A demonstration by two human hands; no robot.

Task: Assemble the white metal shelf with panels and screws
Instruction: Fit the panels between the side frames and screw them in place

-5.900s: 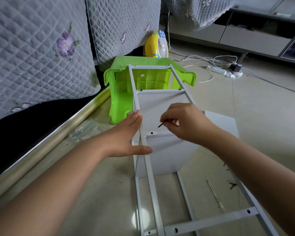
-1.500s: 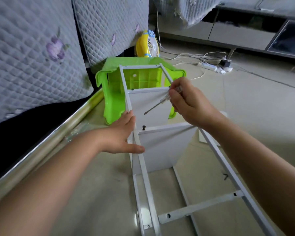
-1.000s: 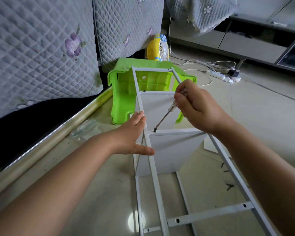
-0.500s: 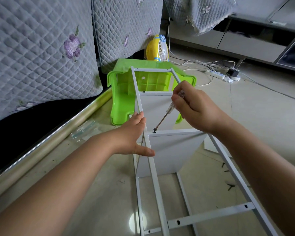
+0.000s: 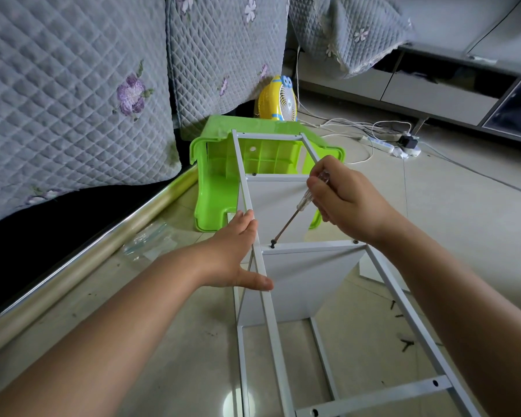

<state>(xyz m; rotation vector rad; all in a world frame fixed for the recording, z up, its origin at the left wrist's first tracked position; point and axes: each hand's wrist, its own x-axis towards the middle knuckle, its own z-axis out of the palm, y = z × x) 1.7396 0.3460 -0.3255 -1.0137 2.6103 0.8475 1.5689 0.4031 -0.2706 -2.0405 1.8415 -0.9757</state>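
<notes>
Head view, left to right: quilted covers (image 5: pixel 73 100) with purple flowers fill nine to eleven o'clock, no writing readable anywhere. Left hand (image 5: pixel 235 254), grip open, presses flat fingers against the frame's (image 5: pixel 263 284) left rail at centre. Frame lies on the floor (image 5: pixel 463 236), its far end by a green stool (image 5: pixel 211 182) at twelve o'clock. Right hand (image 5: pixel 346 203) grips a screwdriver (image 5: pixel 295 212), tip on a screw (image 5: pixel 273 244) at the panel (image 5: pixel 301 281) edge. Loose screws (image 5: pixel 406 344) lie at four o'clock.

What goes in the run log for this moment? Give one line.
step: driving screw | right hand: holds screwdriver | left hand: steadies white frame | loose screws: floor
</notes>
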